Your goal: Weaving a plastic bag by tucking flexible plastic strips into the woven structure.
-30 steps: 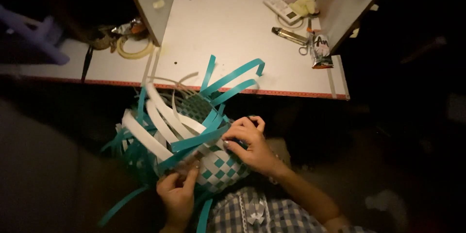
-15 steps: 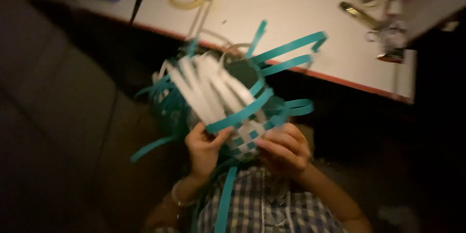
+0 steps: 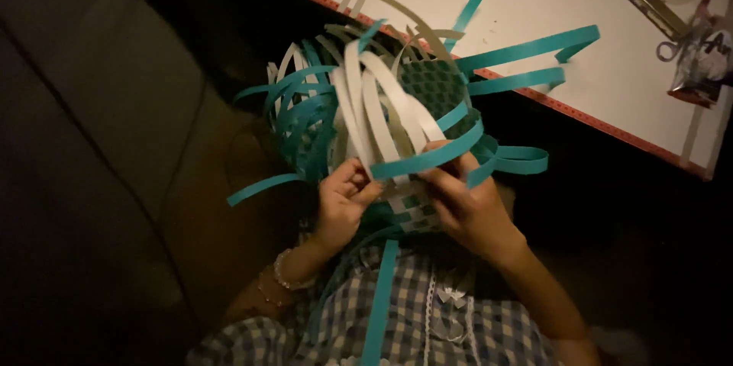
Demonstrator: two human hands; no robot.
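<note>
Head view: I'm pinching a teal strip (image 3: 427, 158) in both grips, left hand (image 3: 341, 202), right hand (image 3: 466, 206), seemingly weaving the basket (image 3: 412, 209); tucking needs care next.

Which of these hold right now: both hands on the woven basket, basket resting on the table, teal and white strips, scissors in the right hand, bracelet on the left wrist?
1. Both hands are on the half-woven basket. True: left hand and right hand hold its lower edge.
2. The basket rests on the white table. False: it is held up over the lap, in front of the table.
3. Its strips are teal and white. True.
4. The right hand holds scissors. False: it holds only the basket's strips.
5. A beaded bracelet is on the left wrist. True.
</note>
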